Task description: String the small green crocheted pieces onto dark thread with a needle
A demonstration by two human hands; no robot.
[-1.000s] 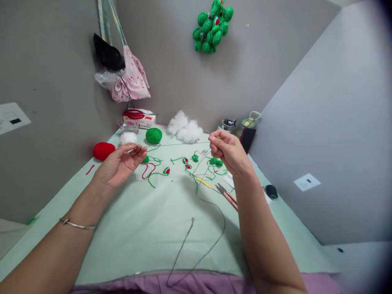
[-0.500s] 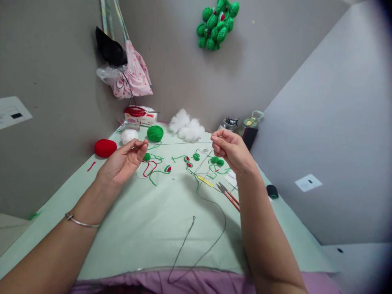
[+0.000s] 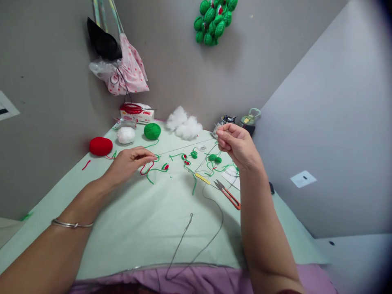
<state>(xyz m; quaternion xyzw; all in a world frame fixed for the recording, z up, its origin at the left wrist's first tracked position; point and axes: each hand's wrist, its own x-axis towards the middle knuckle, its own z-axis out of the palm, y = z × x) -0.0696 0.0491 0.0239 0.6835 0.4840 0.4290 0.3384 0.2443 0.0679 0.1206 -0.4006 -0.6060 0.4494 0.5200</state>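
My left hand (image 3: 131, 162) is palm down over the left of the table, its thumb and fingertips pinched on one end of a thin dark thread (image 3: 186, 147). The thread runs taut to my right hand (image 3: 239, 147), raised on the right with thumb and forefinger pinched on it. Whether a needle is in the right fingers is too small to tell. Below lie small red-and-green crocheted pieces (image 3: 165, 166) with yarn tails, a yellow-handled crochet hook (image 3: 202, 179) and orange-handled thread snips (image 3: 228, 195). A looped grey cord (image 3: 222, 216) trails to the front edge.
At the back left sit a red yarn ball (image 3: 101, 146), a white yarn ball (image 3: 125, 135), a green yarn ball (image 3: 152, 131) and a box (image 3: 147, 116). White stuffing (image 3: 186, 124) lies at the back. A cluster of green crocheted pieces (image 3: 214, 22) hangs on the wall.
My left hand has turned from palm up to palm down and moved slightly right and lower, drawing the thread into a slope. My right hand has shifted slightly right. The view has moved a little.
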